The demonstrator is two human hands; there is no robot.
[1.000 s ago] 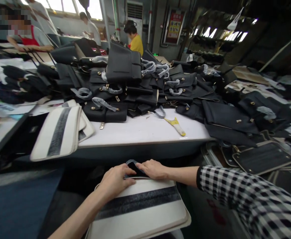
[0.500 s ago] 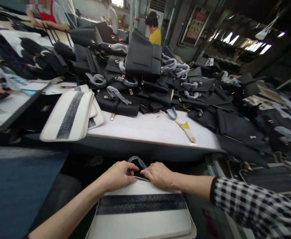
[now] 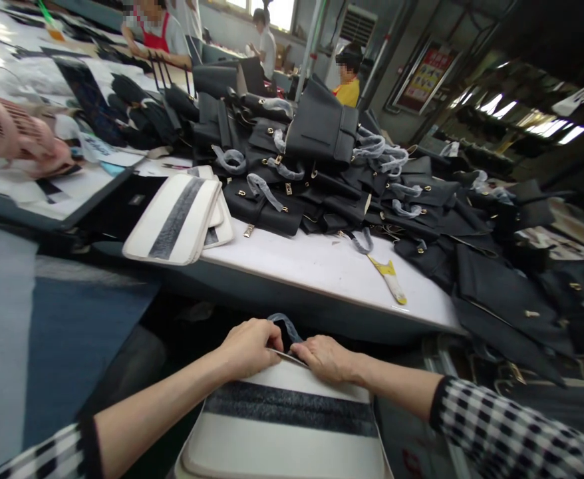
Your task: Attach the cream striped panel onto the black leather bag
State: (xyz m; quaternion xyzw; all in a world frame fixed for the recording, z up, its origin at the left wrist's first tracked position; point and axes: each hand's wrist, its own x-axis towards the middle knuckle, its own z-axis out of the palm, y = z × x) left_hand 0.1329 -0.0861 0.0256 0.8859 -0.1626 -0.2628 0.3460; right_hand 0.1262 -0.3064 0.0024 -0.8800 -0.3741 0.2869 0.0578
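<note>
A stack of white, round-cornered bag panels with a dark stripe [image 3: 282, 442] lies low in front of me, below the table edge. My left hand [image 3: 255, 346] is closed at its far top edge, thumb on the white surface and fingers curled over behind. Just right of it, my right hand [image 3: 326, 359] pinches the same edge, its thumb pointing at my left hand. A handle wrapped in clear plastic [image 3: 286, 324] arches up behind the hands. What the fingers touch behind the edge is hidden.
Black handbags [image 3: 322, 130] are heaped across the white table [image 3: 292, 263]. More striped white panels [image 3: 175, 219] lie at its left edge. A yellow-and-white tool [image 3: 389, 279] lies near the front. A pink fan [image 3: 17, 133] stands left. Several people work behind.
My view has turned left, so the table and bags sit further right and the pink fan shows. Both hands stay at the panel's top edge, almost unmoved.
</note>
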